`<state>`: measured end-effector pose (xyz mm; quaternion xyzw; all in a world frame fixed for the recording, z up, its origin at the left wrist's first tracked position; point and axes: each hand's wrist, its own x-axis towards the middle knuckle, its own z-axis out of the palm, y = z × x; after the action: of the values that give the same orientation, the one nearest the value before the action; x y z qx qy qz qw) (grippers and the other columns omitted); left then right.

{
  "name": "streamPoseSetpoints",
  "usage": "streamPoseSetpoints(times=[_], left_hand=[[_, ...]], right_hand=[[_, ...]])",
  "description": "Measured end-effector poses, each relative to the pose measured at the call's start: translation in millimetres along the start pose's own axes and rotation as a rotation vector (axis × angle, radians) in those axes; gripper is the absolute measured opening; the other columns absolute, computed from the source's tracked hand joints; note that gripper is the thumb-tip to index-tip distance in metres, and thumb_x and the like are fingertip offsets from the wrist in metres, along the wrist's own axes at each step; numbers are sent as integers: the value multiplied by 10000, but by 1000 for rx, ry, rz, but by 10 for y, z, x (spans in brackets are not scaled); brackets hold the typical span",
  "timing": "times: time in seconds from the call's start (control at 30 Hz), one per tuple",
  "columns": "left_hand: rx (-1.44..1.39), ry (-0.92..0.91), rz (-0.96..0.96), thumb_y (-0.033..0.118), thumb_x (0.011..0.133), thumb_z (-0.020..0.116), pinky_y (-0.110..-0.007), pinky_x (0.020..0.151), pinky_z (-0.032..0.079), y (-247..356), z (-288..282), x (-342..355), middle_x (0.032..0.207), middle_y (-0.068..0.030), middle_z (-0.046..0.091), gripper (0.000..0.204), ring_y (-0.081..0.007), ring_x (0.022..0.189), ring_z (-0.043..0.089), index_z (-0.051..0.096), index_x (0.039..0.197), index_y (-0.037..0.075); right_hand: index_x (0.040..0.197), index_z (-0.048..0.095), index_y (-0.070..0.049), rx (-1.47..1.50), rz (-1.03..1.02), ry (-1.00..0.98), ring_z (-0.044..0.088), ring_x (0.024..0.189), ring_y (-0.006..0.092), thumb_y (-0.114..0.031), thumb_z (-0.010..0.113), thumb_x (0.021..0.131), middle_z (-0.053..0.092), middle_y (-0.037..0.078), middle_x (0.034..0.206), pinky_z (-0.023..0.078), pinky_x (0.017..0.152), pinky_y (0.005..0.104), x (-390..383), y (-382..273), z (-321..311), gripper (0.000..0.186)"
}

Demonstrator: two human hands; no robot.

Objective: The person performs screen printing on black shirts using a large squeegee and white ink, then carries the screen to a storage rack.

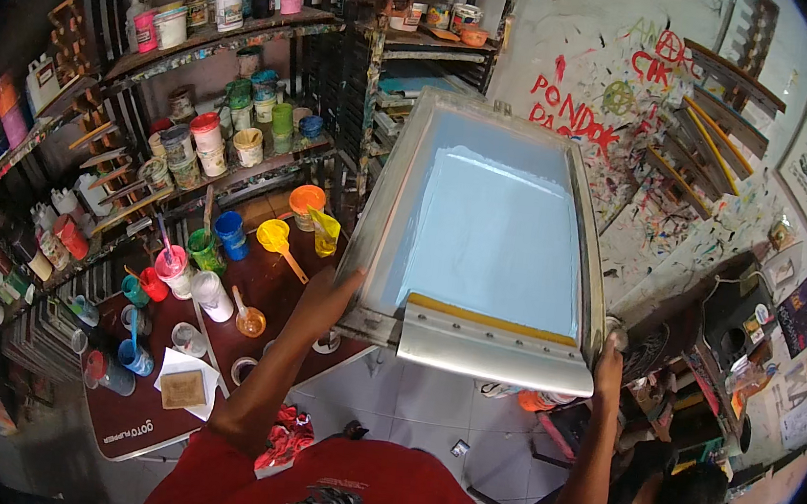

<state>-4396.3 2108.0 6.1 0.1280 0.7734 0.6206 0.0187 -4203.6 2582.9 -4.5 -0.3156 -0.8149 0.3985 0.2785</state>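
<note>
I hold a large screen-printing frame up in front of me, its pale blue mesh facing me inside a grey metal border. My left hand grips the frame's lower left edge. My right hand grips its lower right corner. A metal coating trough with a yellow strip along its top rests against the frame's bottom edge between my hands. My red shirt fills the lower edge of the view.
A dark red table at left carries several open paint pots, cups and spoons. Shelves behind hold more paint tubs. A rack of screens stands behind the frame. A paint-splattered wall is at right; a person sits at lower right.
</note>
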Motion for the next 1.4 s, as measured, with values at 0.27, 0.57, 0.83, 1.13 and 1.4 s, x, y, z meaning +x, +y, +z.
streamPoseSetpoints(times=[0.27, 0.57, 0.83, 1.13, 1.4], left_hand=[[54, 112, 41, 501, 928, 553, -401, 916, 460, -5, 128, 995, 1062, -238, 675, 627, -332, 1040, 642, 618, 1164, -76], [-34, 182, -153, 509, 899, 607, -373, 839, 487, 149, 643, 1674, 972, -220, 686, 654, -288, 938, 657, 632, 1077, -120], [-90, 385, -143, 499, 899, 630, -355, 819, 497, -71, 1179, 2217, 970, -210, 687, 657, -249, 896, 652, 628, 1093, -129], [-167, 452, -130, 454, 908, 640, -338, 800, 503, 184, 1453, 2413, 995, -203, 686, 637, -233, 903, 652, 622, 1105, -152], [-168, 532, -148, 466, 887, 662, -361, 838, 485, -6, 1539, 2655, 1017, -236, 659, 636, -249, 954, 629, 615, 1048, -147]], right_hand=[[1020, 636, 125, -49, 23, -45, 578, 749, 239, -598, 362, 991, 647, 175, 816, 464, 717, 391, 1195, -266, 677, 773], [893, 623, 65, 87, 1, -170, 532, 650, 239, -628, 360, 980, 579, 119, 710, 439, 645, 391, 2697, -95, 1217, 746], [657, 523, -4, 167, -113, -264, 465, 514, 210, -630, 346, 979, 479, 66, 558, 387, 527, 411, 3857, -104, 1624, 726], [800, 594, 97, 41, -187, -331, 552, 681, 278, -590, 316, 998, 578, 187, 699, 453, 711, 428, 4598, -165, 1921, 767], [793, 612, 84, 109, -191, -343, 571, 686, 297, -595, 316, 994, 606, 182, 714, 445, 710, 433, 4870, -350, 2079, 767]])
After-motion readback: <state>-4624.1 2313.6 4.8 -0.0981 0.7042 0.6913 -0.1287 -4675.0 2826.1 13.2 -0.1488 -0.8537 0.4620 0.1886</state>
